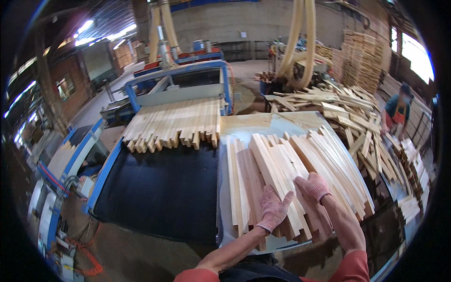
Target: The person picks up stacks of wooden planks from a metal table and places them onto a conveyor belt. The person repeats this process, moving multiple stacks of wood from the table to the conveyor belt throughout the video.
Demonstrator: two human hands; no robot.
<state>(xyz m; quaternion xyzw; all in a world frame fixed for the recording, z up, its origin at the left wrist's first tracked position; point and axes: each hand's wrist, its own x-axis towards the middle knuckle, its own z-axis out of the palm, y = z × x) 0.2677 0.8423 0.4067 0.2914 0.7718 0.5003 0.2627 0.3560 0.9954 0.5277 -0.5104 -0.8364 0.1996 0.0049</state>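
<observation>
Light wooden strips (324, 162) lie side by side on a pale board-topped table (291, 123), their ends uneven. Several strips in a bundle (270, 162) sit higher than the rest, between my hands. Against the near left part of this bundle rests my left hand (274, 210), gloved in pink, its fingers extended and thumb spread. My right hand (314, 186), in a matching glove, bends over strips on the right side, its fingers curled and partly hidden among the wood.
Left of the table runs a black conveyor belt (159, 188) in a blue-framed machine (176, 68), with a row of strips (174, 120) at its mouth. A heap of loose wood (347, 113) lies beyond the table's right side. A co-worker (398, 110) stands far right near more strips.
</observation>
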